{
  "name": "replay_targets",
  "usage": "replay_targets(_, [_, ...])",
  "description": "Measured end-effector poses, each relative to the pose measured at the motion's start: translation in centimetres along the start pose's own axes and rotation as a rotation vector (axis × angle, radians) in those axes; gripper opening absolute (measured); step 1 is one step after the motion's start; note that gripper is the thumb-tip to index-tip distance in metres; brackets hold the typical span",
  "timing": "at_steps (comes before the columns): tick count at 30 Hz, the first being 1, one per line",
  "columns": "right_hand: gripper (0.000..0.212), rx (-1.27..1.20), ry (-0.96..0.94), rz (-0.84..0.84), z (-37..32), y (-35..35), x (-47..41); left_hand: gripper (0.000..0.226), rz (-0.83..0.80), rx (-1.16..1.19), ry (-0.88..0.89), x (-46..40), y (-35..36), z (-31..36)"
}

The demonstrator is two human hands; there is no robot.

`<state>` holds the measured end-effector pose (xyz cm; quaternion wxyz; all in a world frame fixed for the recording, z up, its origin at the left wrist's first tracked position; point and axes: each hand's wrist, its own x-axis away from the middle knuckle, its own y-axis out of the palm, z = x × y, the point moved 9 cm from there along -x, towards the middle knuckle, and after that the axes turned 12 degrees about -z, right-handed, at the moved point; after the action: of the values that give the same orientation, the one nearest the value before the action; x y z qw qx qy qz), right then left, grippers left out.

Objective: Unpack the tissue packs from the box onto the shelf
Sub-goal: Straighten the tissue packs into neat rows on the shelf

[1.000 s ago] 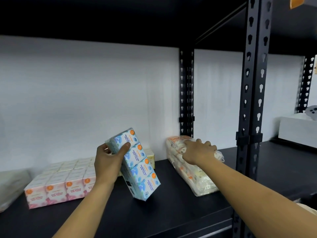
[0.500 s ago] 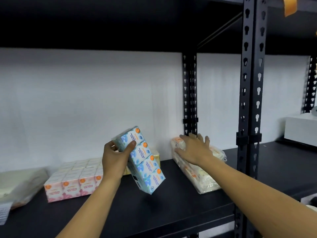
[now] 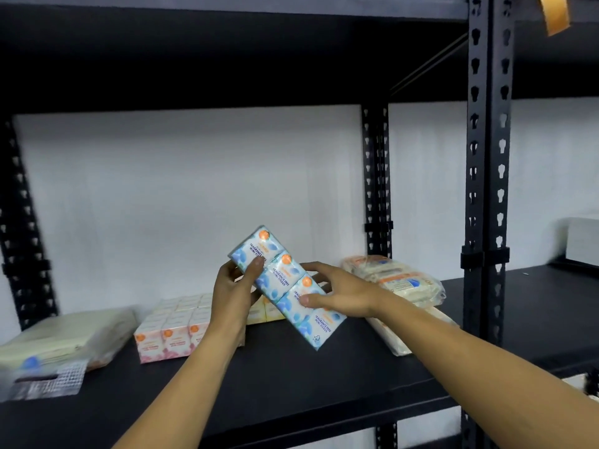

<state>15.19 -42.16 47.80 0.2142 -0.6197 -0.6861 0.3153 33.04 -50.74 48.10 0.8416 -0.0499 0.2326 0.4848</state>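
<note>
A blue-and-white tissue pack (image 3: pixel 282 280) is held tilted above the black shelf (image 3: pixel 291 384), its lower corner close to the shelf board. My left hand (image 3: pixel 234 293) grips its upper end, thumb on the front. My right hand (image 3: pixel 340 294) holds its lower half, thumb across the front. A pink tissue pack (image 3: pixel 175 328) lies on the shelf to the left, a yellow one (image 3: pixel 269 311) partly hidden behind the blue pack. A clear-wrapped tissue bundle (image 3: pixel 402 280) lies to the right. The box is not in view.
A flat plastic-wrapped pack (image 3: pixel 61 341) lies at the shelf's far left. Black perforated uprights stand at the back (image 3: pixel 376 189) and front right (image 3: pixel 487 189). A white box (image 3: pixel 583 241) sits on the neighbouring shelf section. Another shelf board spans overhead.
My right hand left the clear-wrapped bundle and moved left onto the blue pack. The view shifted, showing more of the shelf's left end.
</note>
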Motion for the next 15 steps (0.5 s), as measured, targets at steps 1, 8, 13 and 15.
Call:
replay_targets(1, [0.069, 0.020, -0.007, 0.012, -0.1, -0.2, 0.1, 0.055, -0.011, -0.005, -0.002, 0.0, 0.1, 0.0])
replay_targets(8, [0.067, 0.186, 0.021, 0.079, 0.4, -0.1, -0.5, 0.065, -0.028, -0.252, -0.120, 0.3, -2.9, -2.0])
replay_targets(13, [0.071, 0.396, 0.077, 0.127, 2.1, 0.6, -2.3, 0.050, -0.037, -0.604, -0.150, 0.8, -6.3, -3.2])
replay_targets(15, [0.071, 0.492, 0.120, 0.129, 3.1, 0.6, -3.1, 0.040, -0.015, -0.801, -0.155, 1.1, -8.1, -3.8])
